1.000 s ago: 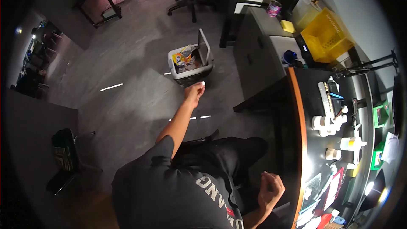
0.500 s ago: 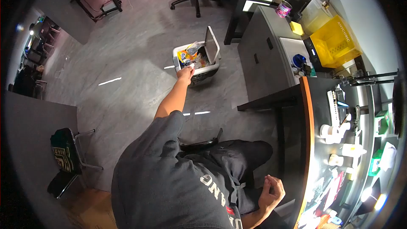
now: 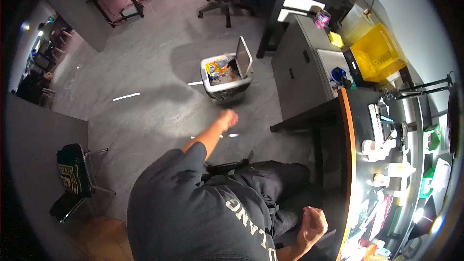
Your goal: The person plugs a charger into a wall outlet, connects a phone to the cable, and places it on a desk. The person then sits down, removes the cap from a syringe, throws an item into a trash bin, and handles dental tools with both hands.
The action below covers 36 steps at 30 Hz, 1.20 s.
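My left hand (image 3: 228, 118) is in mid-air over the floor, just short of a bin. Motion smears its fingers; they look curled, and no held thing shows. The bin (image 3: 225, 87) has a white rim, a dark lower part and a raised lid (image 3: 244, 54). Inside lie an orange-yellow wrapper (image 3: 216, 70) and crumpled clear plastic (image 3: 224, 61). Low on the right, my right hand (image 3: 313, 227) rests near my lap beside the desk edge. Its thumb and fingertips are pressed together; whatever is between them, if anything, is too small to name.
To my right stands a black desk (image 3: 360, 130) with an orange edge, crowded with white containers and tools. A grey cabinet (image 3: 297, 63) bears a yellow crate (image 3: 377, 53). An office chair (image 3: 222, 5) stands beyond the bin, a folding chair (image 3: 75, 169) at left.
My left hand has drawn back from above the bin toward my body. The small white thing in its fingers earlier no longer shows there. My right hand stays near my lap, still pinched.
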Each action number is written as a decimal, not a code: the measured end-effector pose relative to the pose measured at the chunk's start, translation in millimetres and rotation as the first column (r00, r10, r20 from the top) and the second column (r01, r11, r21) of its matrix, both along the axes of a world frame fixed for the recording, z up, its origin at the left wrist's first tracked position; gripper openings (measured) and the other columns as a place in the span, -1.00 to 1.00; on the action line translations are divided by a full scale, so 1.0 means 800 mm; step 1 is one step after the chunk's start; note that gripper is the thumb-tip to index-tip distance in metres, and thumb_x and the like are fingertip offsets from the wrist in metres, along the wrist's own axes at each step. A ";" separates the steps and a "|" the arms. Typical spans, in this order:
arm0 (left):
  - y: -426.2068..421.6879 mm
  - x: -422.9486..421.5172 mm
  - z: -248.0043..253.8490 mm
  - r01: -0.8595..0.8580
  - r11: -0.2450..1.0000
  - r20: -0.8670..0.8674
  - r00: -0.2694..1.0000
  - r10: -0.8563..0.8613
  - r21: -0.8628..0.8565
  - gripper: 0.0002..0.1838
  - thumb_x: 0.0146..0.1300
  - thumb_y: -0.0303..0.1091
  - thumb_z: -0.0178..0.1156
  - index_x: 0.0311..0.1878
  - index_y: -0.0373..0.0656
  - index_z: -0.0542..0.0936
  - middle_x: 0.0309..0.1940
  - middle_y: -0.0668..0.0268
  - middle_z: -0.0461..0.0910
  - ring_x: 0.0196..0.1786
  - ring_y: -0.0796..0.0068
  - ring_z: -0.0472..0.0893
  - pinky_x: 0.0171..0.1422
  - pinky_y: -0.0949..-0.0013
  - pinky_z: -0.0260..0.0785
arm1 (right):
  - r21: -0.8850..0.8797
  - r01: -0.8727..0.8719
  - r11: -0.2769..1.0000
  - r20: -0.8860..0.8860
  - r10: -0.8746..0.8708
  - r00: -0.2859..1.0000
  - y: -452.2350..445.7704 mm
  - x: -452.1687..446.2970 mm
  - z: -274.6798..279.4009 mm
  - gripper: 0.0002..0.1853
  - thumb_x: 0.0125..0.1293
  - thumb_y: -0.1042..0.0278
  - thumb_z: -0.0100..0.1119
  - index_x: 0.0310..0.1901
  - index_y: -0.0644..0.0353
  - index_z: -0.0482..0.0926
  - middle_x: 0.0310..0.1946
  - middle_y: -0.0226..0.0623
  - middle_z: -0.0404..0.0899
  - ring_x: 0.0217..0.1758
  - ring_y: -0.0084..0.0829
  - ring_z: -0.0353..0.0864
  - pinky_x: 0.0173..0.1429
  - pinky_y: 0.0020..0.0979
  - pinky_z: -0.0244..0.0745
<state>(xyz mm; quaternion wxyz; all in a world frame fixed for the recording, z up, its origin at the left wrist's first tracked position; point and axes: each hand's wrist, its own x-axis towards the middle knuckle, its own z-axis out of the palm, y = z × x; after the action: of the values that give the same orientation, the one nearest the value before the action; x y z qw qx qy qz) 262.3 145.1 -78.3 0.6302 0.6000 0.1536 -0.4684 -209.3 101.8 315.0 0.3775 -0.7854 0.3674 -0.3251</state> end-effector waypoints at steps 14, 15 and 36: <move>-0.058 -0.351 0.195 0.763 0.356 0.688 -0.156 -0.709 0.540 -0.05 0.37 0.24 0.11 0.55 -0.37 0.22 0.51 -0.32 0.22 0.54 -0.23 0.29 0.59 -0.04 0.22 | -0.011 -0.014 1.000 -0.392 0.008 0.920 -0.075 -0.080 -0.216 -0.73 0.19 0.46 0.41 -0.06 0.30 0.74 -0.23 -0.01 0.71 -0.19 -0.12 0.72 -0.02 -0.18 0.61; -0.061 -0.380 0.173 0.679 0.366 0.719 -0.352 -0.599 0.637 0.03 0.34 0.27 0.14 0.61 -0.35 0.11 0.56 -0.33 0.11 0.59 -0.28 0.20 0.65 -0.08 0.11 | 0.007 0.043 0.999 -0.496 -0.034 0.868 -0.082 -0.104 -0.285 -0.71 0.18 0.41 0.40 -0.06 0.29 0.74 -0.20 0.01 0.70 -0.12 -0.02 0.70 0.07 -0.08 0.59; -0.192 -0.448 0.159 0.420 0.136 0.437 -0.890 -0.128 0.897 -0.19 0.21 0.18 0.21 0.40 -0.21 0.52 0.57 -0.15 0.15 0.67 -0.28 -0.04 0.66 -0.41 -0.23 | 0.084 0.603 0.793 -0.500 -0.490 0.714 -0.076 -0.088 -0.401 -0.83 0.19 0.32 0.24 -0.22 0.07 0.75 -0.25 -0.01 0.74 -0.13 0.11 0.73 0.00 0.05 0.61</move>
<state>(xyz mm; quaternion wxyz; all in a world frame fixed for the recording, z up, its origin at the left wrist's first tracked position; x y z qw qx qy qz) -96.5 -8.7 48.6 0.0005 0.5018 -0.8603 -0.0896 -279.7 41.0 -5.6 0.2594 -0.6411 0.6986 -0.1832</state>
